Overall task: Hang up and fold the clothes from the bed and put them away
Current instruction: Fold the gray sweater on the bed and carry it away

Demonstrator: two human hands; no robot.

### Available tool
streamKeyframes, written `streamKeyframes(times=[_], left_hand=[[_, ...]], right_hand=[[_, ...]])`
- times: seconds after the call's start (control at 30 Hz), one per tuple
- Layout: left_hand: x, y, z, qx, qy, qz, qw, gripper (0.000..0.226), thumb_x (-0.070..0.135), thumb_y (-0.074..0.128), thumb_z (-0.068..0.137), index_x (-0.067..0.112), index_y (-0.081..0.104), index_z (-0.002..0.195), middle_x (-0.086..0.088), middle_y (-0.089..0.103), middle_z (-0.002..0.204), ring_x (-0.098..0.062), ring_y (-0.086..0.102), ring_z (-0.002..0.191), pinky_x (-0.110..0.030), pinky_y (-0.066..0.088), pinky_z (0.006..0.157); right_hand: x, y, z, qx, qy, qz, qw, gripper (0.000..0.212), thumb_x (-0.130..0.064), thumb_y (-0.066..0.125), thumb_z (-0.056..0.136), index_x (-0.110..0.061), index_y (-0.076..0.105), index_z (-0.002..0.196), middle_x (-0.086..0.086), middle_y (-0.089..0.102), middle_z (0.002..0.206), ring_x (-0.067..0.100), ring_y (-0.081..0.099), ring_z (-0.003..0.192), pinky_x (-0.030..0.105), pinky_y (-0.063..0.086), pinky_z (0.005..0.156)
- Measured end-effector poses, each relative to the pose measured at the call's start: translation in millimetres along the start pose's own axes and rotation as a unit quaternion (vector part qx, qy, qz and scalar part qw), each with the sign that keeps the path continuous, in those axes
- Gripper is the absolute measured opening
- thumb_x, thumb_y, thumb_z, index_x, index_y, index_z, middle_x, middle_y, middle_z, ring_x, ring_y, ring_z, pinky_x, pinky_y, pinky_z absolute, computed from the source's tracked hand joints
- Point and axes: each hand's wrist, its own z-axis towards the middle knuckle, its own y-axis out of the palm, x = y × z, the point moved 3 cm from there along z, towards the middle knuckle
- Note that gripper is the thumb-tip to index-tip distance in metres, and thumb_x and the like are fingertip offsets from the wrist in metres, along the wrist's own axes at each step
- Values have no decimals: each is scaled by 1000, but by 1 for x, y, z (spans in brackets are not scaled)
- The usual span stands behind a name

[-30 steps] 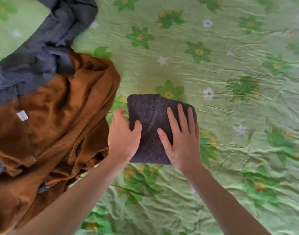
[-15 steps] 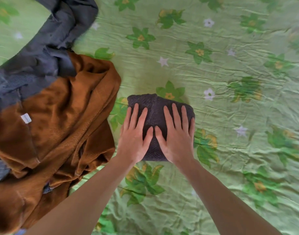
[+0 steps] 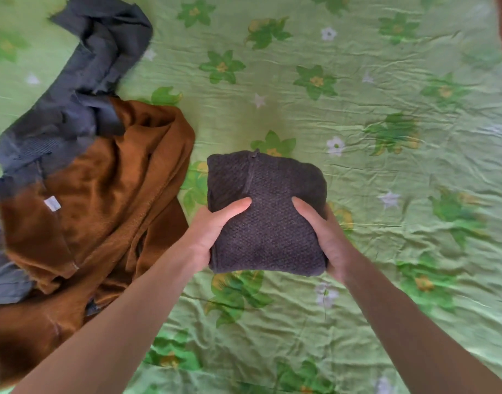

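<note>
both hands, left hand (image 3: pixel 208 233), right hand (image 3: pixel 326 237), gripping folded dark knit (image 3: pixel 268 211) between them

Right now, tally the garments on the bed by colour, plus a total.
Dark grey-purple: 1, the folded knit sweater, gripped by the left hand and right hand.
Brown: 1, the unfolded fleece garment.
Slate blue-grey: 1, the unfolded garment partly under the brown one.
Total: 3

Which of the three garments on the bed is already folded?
The dark knitted garment, a compact bundle held between both hands; the brown garment and grey garment lie crumpled.
</note>
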Motion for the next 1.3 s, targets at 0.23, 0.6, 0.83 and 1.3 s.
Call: streamKeyframes(times=[0.23, 0.6, 0.83, 1.3], left_hand=[[33, 37, -143, -37, -20, -39, 998, 78, 53, 94, 64, 23, 72, 133, -8, 77, 125, -30, 76, 111, -41, 64, 82], [24, 176, -361, -148, 16, -17, 989, 62, 41, 90, 75, 37, 65, 132, 1, 77, 125, -22, 75, 113, -31, 64, 80], [-5, 296, -467, -235, 107, 61, 964, 61, 62, 92, 66, 50, 70, 122, 6, 76, 128, -21, 75, 114, -33, 64, 82], [-127, 516, -636, -414, 113, 178, 886, 58, 45, 87, 81, 54, 62, 132, 11, 73, 132, -17, 73, 117, -32, 64, 82]], right_hand=[[-55, -12, -152, 80, -26, 21, 996, 70, -46, 93, 67, -33, 63, 128, -1, 76, 119, 20, 77, 100, 42, 62, 81], [-107, -119, -434, 166, -50, 71, 982, 82, -62, 94, 59, -38, 64, 131, -3, 76, 122, 23, 76, 106, 40, 64, 79], [-84, -206, -585, 179, -119, 156, 964, 86, -67, 90, 64, -48, 55, 140, -10, 69, 136, 17, 69, 122, 34, 61, 93], [-22, -417, -797, 249, -248, 218, 910, 71, -26, 81, 84, -27, 50, 147, 3, 68, 139, 28, 67, 125, 48, 57, 101]])
